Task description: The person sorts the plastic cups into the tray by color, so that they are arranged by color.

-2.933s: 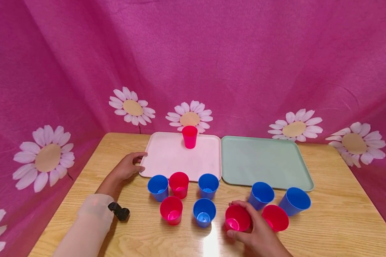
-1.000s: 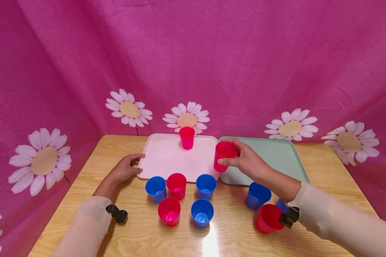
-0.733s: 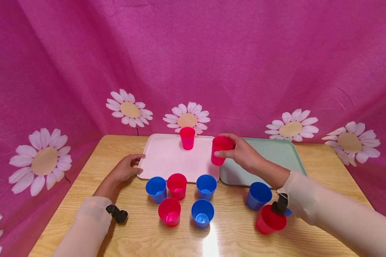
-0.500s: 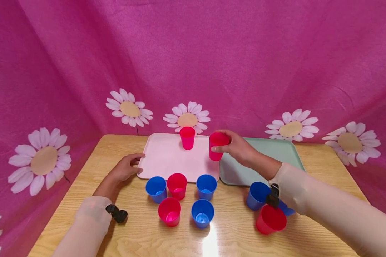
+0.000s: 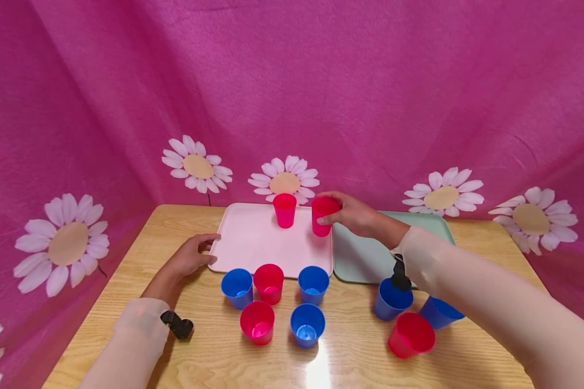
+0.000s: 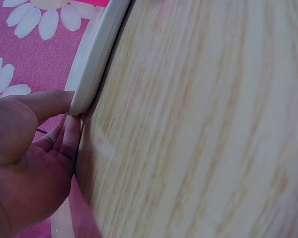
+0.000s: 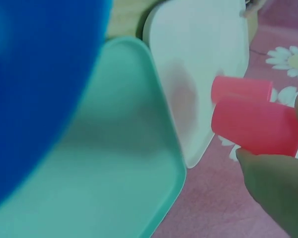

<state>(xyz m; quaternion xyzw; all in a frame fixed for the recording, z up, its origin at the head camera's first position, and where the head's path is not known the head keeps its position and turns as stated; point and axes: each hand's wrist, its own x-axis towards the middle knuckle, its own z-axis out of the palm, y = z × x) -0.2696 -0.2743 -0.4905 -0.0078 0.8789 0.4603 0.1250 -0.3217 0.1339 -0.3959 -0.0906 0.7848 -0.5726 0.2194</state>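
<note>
In the head view my right hand grips a red cup by its side, upright over the right part of the pale pink tray. A shadow falls on the tray below this cup. Another red cup stands close to its left, toward the tray's back edge. The right wrist view shows the held cup overlapping the standing one. My left hand is at the tray's left edge, thumb and fingertips on its rim; the left wrist view shows them at the corner.
A green tray lies right of the pink one, partly behind my right arm. In front stand red cups and blue cups, with more blue and red cups at the right. A flowered pink cloth hangs behind the wooden table.
My right hand has picked up the red cup from the front right of the table and carried it back and left over the pink tray. The left hand stays at the tray's edge.
</note>
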